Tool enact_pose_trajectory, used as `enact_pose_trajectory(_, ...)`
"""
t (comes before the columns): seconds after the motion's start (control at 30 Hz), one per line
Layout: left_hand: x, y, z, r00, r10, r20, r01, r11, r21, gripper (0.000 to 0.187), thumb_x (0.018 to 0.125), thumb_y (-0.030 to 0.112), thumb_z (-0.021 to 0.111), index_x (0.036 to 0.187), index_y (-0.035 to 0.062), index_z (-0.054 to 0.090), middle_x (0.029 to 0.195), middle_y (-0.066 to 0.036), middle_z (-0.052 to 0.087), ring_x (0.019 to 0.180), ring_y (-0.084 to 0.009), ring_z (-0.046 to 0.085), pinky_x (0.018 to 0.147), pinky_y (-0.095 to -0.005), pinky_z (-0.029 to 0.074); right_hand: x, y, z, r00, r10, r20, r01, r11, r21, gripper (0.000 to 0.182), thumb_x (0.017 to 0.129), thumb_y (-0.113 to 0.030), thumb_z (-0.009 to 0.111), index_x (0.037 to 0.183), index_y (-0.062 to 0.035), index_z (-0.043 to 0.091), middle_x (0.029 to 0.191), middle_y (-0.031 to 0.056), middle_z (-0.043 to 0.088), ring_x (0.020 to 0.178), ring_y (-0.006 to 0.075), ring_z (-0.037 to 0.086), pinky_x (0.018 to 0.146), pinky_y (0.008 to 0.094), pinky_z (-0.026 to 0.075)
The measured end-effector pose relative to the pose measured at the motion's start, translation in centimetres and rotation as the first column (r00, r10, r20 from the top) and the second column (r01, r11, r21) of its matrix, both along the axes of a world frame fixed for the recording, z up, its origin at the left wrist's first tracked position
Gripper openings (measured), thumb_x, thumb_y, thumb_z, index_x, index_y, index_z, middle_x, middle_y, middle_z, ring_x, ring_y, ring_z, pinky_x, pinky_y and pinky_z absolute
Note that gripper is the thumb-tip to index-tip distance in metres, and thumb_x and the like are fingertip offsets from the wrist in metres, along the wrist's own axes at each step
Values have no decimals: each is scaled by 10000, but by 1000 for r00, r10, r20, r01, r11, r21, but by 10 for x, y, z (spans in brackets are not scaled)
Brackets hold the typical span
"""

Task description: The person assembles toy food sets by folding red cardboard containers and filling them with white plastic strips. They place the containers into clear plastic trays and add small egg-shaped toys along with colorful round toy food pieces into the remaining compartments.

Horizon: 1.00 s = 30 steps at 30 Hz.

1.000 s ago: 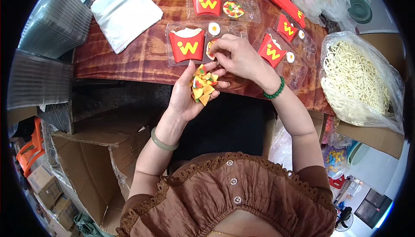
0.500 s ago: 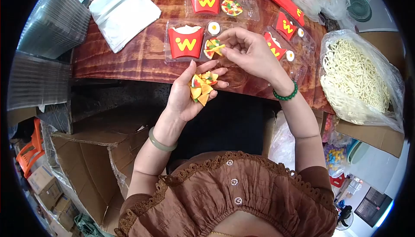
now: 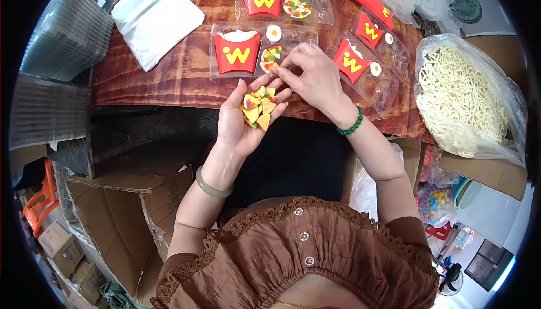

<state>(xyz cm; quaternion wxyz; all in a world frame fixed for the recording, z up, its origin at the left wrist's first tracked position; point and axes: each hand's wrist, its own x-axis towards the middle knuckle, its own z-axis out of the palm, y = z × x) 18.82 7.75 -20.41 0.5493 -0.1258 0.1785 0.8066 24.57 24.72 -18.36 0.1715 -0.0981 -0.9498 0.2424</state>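
Observation:
My left hand is palm up with fingers curled, cradling a heap of small toy pizza slices, yellow with red and green topping. Just above it, my right hand pinches at the lower edge of a toy pizza; the slice at its fingertips is mostly hidden. That pizza lies in a clear plastic tray, beside a red fries box with a yellow mark and a toy fried egg.
Another filled tray holds a toy pizza farther back. More red fries boxes sit in trays at right. A bag of cream-coloured strips stands beyond the table's right edge. White plastic sleeves and stacked clear trays are at left.
My right hand has moved left and slightly down, bringing its slice to the pizza's lower edge. My left hand has shifted a little left. The view has shifted slightly.

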Motion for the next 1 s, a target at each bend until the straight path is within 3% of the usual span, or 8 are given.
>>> enact_pose_trajectory(0.07, -1, -1, -1, 1000, 11, 15, -11, 1000, 2, 542, 1000, 403, 230, 1313, -14, 379, 1275, -186, 492, 1171, -343, 507, 920, -416, 489, -1, -1, 4, 999, -7, 51, 11, 997, -71, 141, 782, -198, 688, 776, -61, 656, 802, 52, 581, 751, 188, 589, 628, 319, 478)
enact_pose_trajectory(0.13, -1, -3, -4, 995, -21, 93, 17, 999, 49, 526, 1001, 392, 236, 1300, -12, 392, 1278, -187, 485, 1163, -343, 510, 935, -438, 477, 3, -7, 12, 993, 113, 26, -63, 714, -697, 122, 770, -151, 706, 834, -54, 668, 821, 53, 582, 814, 177, 609, 663, 314, 494)
enact_pose_trajectory(0.17, 0, -3, -4, 990, 13, 138, -16, 1000, 17, 510, 1003, 377, 235, 1280, -12, 412, 1274, -191, 483, 1150, -340, 517, 947, -447, 467, 7, -2, 25, 953, 302, 30, -268, 883, -387, 140, 766, -92, 707, 892, -47, 666, 858, 57, 582, 880, 170, 616, 688, 293, 517)
enact_pose_trajectory(0.3, 2, 0, 1, 977, -42, 210, 14, 991, 132, 498, 1005, 363, 230, 1273, -11, 421, 1251, -194, 496, 1142, -329, 523, 944, -445, 469, 13, -6, 26, 869, 495, 8, -450, 796, -405, 105, 773, -53, 691, 850, -19, 628, 901, 60, 584, 892, 154, 605, 707, 242, 521)
enact_pose_trajectory(0.47, -1, -2, -8, 977, -61, 203, 20, 980, 198, 499, 1007, 352, 223, 1279, -19, 416, 1268, -211, 488, 1152, -363, 508, 919, -429, 483, 19, 4, 26, 973, 221, -60, -160, 468, -869, 146, 820, -1, 627, 959, -2, 582, 900, 7, 608, 763, 66, 572, 650, 223, 490)
enact_pose_trajectory(0.53, -2, -2, -7, 981, -49, 187, 21, 989, 149, 496, 1007, 349, 228, 1278, -21, 417, 1274, -215, 484, 1151, -371, 507, 918, -422, 484, 7, 12, 27, 994, 98, -43, -107, 908, -405, 104, 819, -79, 624, 891, -9, 599, 767, 52, 612, 594, 70, 571, 531, 225, 459)
enact_pose_trajectory(0.77, -1, 3, -7, 986, -46, 162, 31, 996, 89, 481, 1007, 339, 242, 1284, -15, 414, 1278, -214, 483, 1164, -376, 498, 921, -412, 483, -19, 19, 10, 959, 234, 163, -244, 969, 43, 144, 799, -104, 643, 904, -4, 635, 761, 129, 608, 669, 235, 604, 605, 314, 478)
enact_pose_trajectory(1.0, -1, 3, -4, 988, -39, 152, 29, 997, 68, 490, 1005, 349, 247, 1296, -14, 398, 1288, -216, 473, 1185, -381, 478, 943, -425, 467, -13, 28, 9, 967, 222, 127, -218, 975, -47, 121, 805, -114, 643, 878, -18, 645, 796, 123, 611, 755, 257, 611, 677, 337, 488)
